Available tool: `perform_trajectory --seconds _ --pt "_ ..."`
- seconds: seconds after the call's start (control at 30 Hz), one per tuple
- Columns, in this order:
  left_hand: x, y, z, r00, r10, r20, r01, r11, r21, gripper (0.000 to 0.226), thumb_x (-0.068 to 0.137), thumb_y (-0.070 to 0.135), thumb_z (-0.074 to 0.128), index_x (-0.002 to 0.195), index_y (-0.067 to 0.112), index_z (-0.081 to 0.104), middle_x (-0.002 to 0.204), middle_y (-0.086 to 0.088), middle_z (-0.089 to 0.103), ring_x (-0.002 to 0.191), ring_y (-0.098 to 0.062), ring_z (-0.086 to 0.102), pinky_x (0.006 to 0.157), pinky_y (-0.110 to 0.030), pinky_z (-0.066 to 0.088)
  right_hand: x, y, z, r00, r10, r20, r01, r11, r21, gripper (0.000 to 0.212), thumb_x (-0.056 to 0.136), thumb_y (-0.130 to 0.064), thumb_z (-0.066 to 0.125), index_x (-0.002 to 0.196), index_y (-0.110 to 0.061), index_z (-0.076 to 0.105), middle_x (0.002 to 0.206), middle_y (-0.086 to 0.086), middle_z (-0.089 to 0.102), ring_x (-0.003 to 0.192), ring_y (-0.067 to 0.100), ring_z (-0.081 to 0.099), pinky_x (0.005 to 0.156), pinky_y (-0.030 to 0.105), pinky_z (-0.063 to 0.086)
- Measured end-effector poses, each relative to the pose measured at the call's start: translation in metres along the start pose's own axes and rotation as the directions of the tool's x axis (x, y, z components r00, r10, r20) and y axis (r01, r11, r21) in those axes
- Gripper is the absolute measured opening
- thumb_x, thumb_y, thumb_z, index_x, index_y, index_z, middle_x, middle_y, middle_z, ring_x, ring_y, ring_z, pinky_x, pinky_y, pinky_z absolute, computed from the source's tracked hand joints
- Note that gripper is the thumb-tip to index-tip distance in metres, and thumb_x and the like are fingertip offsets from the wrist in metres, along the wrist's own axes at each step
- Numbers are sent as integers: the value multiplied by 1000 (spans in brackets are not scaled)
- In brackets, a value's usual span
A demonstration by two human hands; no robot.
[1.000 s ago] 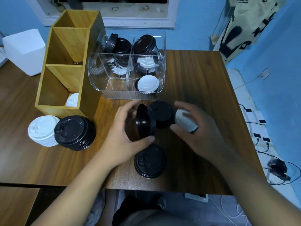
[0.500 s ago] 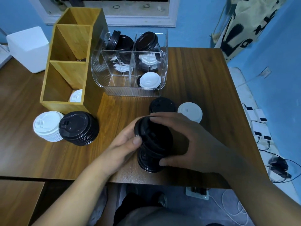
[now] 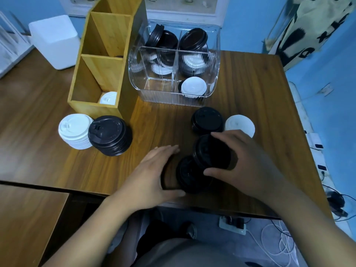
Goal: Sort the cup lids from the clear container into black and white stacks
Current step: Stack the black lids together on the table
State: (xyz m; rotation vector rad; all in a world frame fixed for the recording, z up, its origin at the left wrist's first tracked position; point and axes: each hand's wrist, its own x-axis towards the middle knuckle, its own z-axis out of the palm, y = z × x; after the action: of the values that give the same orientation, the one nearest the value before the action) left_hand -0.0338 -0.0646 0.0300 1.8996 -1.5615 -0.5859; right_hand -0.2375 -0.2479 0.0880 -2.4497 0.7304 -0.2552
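My right hand (image 3: 244, 162) grips a black lid (image 3: 212, 151) just above a second black lid (image 3: 187, 175) near the table's front edge. My left hand (image 3: 154, 170) lies beside that lower lid with fingers spread, its thumb along the lid's front. Behind them sit a loose black lid (image 3: 207, 119) and a white lid (image 3: 239, 125). At the left stand a white stack (image 3: 74, 130) and a black stack (image 3: 108, 134). The clear container (image 3: 173, 93) at the back holds black and white lids.
A bamboo organiser (image 3: 104, 60) stands left of the clear container, with a white lid (image 3: 108, 98) in its front compartment. A white box (image 3: 54, 40) sits at the back left. The table's front edge (image 3: 115, 195) runs close under my hands. Cables lie on the floor at right.
My right hand has taken over the black lid and shifted it slightly right. My left hand has let go and opened beside the lower lid.
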Motion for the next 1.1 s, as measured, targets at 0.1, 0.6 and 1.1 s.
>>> perform_trajectory --seconds 0.1,0.6,1.1 --pt "4 3 10 999 31 -24 -28 995 92 112 70 64 83 159 22 30 152 13 47 148 -6 32 127 -40 17 -5 -10 19 995 -41 86 47 996 -72 93 70 -71 72 149 -35 39 134 -19 37 125 1 34 106 22 33" --pt "5 4 20 998 44 -46 -35 984 172 101 71 73 76 154 26 41 149 14 48 149 -5 30 128 -34 8 -12 -15 53 998 -11 66 13 1000 -23 78 81 -69 59 146 -31 41 141 -20 39 130 5 34 100 31 46" --pt "7 -4 21 996 46 -81 -37 994 104 94 80 83 54 150 19 50 147 3 54 145 -13 41 125 -40 23 0 -23 54 997 -33 72 44 985 -166 81 75 -73 61 143 -32 45 132 -18 42 121 9 38 87 28 50"
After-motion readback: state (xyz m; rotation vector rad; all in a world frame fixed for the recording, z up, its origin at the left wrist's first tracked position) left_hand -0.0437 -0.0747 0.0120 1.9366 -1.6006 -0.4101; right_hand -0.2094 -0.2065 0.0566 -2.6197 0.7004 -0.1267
